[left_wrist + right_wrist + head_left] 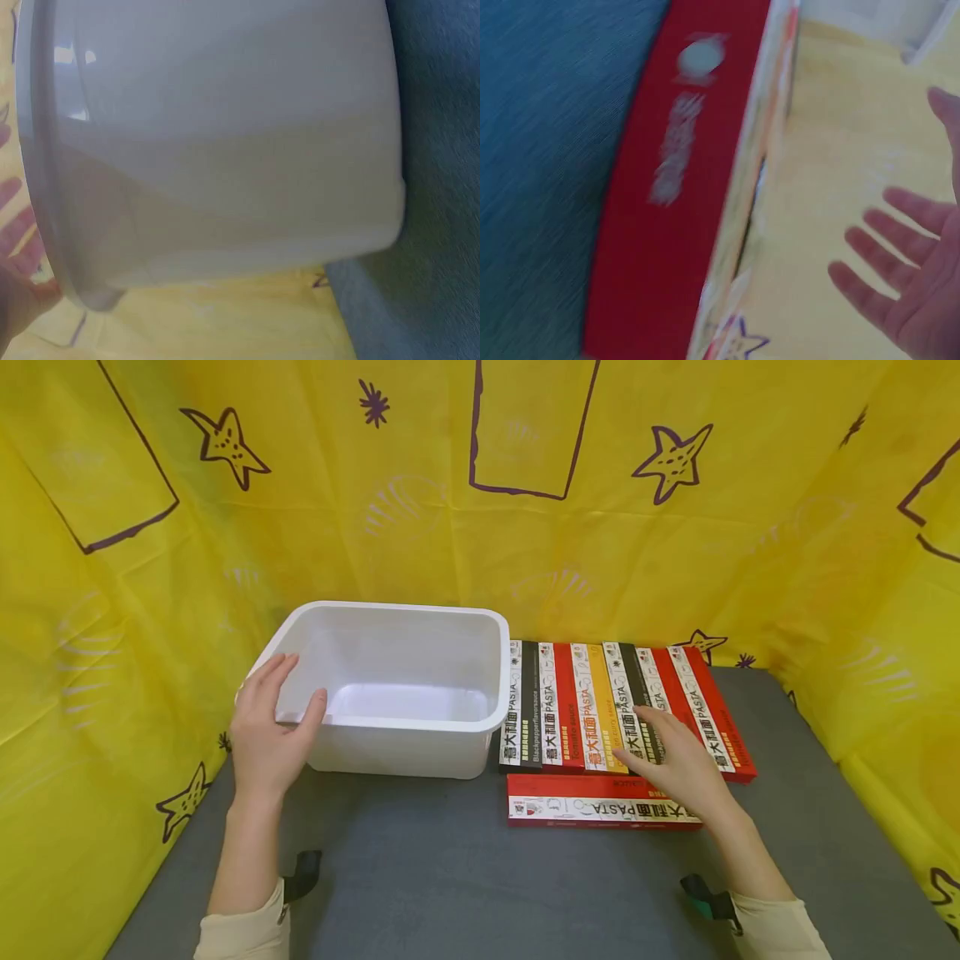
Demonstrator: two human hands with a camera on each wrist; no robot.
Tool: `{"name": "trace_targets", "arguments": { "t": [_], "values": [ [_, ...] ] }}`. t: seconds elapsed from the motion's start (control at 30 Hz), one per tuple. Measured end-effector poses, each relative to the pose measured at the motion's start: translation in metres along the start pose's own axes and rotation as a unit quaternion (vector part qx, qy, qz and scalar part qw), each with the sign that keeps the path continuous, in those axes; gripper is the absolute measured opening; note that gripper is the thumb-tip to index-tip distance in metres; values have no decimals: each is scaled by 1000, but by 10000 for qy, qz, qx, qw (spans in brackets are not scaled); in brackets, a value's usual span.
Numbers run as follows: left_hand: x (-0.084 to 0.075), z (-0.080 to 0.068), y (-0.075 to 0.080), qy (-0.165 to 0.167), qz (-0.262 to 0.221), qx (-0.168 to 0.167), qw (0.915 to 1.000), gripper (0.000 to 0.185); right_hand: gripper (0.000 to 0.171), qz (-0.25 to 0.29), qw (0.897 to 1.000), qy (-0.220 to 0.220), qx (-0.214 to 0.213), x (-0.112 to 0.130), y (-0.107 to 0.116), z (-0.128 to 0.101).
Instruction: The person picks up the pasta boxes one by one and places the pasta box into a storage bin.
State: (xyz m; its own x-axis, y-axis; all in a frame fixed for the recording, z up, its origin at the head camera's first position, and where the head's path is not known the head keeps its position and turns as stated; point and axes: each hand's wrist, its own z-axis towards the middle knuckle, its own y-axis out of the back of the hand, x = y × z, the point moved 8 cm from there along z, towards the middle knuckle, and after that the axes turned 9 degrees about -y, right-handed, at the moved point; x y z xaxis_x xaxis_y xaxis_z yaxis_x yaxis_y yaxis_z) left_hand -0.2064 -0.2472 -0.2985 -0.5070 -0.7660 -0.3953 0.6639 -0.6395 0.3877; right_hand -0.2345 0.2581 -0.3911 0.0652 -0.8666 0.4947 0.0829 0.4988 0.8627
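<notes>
At the front left corner of a white plastic bin (pixel 397 752) is my left hand (pixel 272 735), fingers spread and relaxed. In the left wrist view that hand (pixel 22 262) lies beside the bin's rim; whether it touches is unclear. My right hand (pixel 678 768) hovers above several pasta boxes with its fingers loosely extended, holding nothing. Under it lies a red pasta box (pixel 585 802) set crosswise in front. Behind that is a row of pasta boxes, including a black box (pixel 529 710), a yellow box (pixel 600 710) and a red box (pixel 712 714).
The bin and the boxes stand side by side on a dark grey tabletop (pixel 420 877). A yellow patterned cloth (pixel 420 543) hangs behind and along both sides. Black straps (pixel 303 875) show at both wrists.
</notes>
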Motion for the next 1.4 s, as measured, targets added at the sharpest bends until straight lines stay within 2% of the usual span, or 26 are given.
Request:
{"name": "trace_targets", "arguments": {
  "t": [0.13, 0.23, 0.43, 0.63, 0.87, 1.03, 1.13, 1.3, 1.4],
  "values": [
    [7, -4, 10, 32, -172, -224, 9996, 44, 76, -24, 9992, 73, 392, -14, -3, -9],
    [15, -7, 17, 215, -180, -399, 9988, 42, 75, 19, 9981, 126, 600, -25, -3, -15],
    [34, -15, 27, 807, -97, -517, 9953, 42, 75, -43, 9968, 299, 742, -43, 1, -23],
    [50, -21, 28, 1508, -171, -338, 9878, 54, 79, -111, 9961, 412, 771, -56, 5, -29],
    [68, -34, 16, 2638, -479, 157, 9633, 67, 80, -234, 9951, 443, 854, -68, 5, -36],
    [77, -41, 5, 3240, -1139, 375, 9384, 71, 77, -270, 9947, 474, 867, -72, 3, -39],
    [78, -43, 1, 3434, -1499, 316, 9266, 73, 74, -238, 9948, 566, 813, -73, 2, -41],
    [79, -44, -3, 3558, -1981, 184, 9131, 74, 73, -259, 9941, 875, 590, -72, 1, -44],
    [80, -45, -5, 3617, -2199, 164, 9058, 74, 73, -277, 9938, 911, 581, -74, -2, -45]
  ]
}}
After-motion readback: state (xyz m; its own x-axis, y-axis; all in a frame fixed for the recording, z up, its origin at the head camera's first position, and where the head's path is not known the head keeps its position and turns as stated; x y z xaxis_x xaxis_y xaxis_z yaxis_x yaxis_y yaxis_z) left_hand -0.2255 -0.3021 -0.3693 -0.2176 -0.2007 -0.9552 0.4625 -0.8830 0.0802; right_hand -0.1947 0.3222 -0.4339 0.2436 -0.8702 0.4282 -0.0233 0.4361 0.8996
